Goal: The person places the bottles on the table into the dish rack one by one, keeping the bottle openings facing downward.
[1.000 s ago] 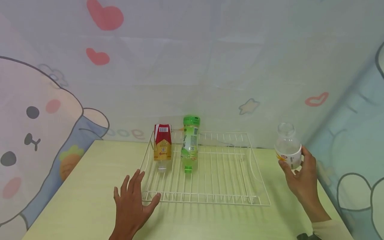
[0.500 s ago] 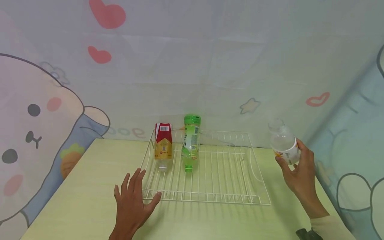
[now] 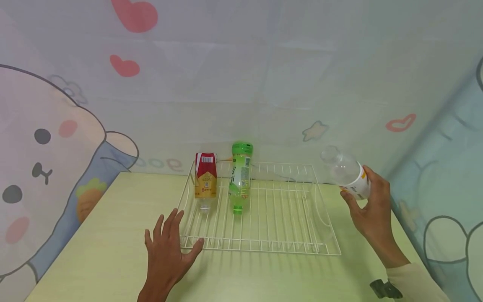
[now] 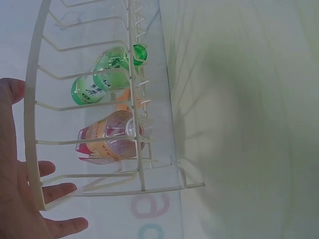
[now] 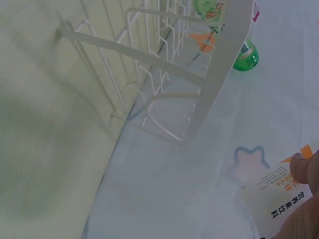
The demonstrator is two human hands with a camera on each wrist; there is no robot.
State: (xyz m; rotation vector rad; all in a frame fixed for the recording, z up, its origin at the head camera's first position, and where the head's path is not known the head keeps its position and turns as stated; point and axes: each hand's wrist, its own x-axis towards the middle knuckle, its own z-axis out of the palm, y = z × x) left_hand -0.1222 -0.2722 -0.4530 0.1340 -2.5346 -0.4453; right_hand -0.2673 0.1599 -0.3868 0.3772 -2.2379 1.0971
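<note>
My right hand grips a clear plastic bottle by its white-labelled end, the clear end tilted up and to the left beside the rack. A white wire dish rack stands on the table. My left hand lies at its front left corner with fingers spread, thumb and fingertips right at the frame. In the rack's left part a bottle with a red and gold label stands neck down. Beside it is a green-labelled bottle, its green cap downward.
The pale yellow-green table extends around the rack. A patterned cloth hangs behind it and along the right side. Near the right sleeve a small black object shows.
My right hand has moved slightly left and up, tipping the bottle further from upright toward the left. The left hand stays at the rack's corner.
</note>
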